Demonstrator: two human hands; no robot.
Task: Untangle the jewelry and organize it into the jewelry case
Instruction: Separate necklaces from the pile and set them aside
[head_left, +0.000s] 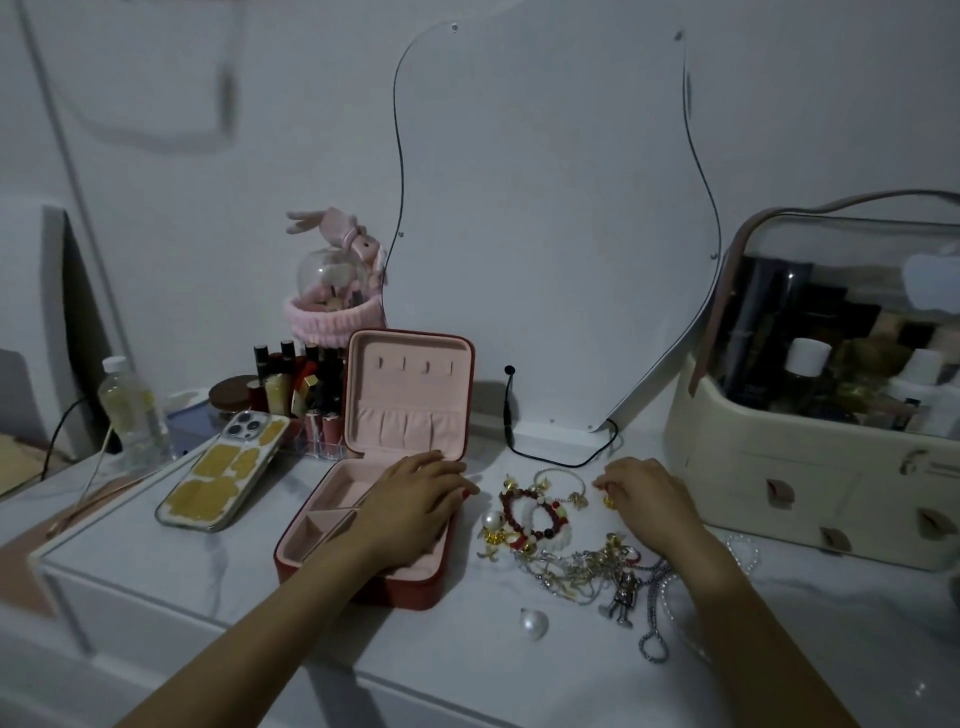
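A phone lies left of the open red jewelry case, and a big cream makeup box stands to the right. The case lid stands up, facing the person. The left hand rests flat in the case, fingers straight. The right hand pinches a small gold piece beside the tangled jewelry pile.

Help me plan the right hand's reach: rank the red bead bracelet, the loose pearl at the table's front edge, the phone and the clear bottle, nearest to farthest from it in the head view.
From the right hand:
1. Red bead bracelet, just to its left.
2. Loose pearl, nearer the front edge.
3. Phone, beyond the jewelry case.
4. Clear bottle, far left, at the back.
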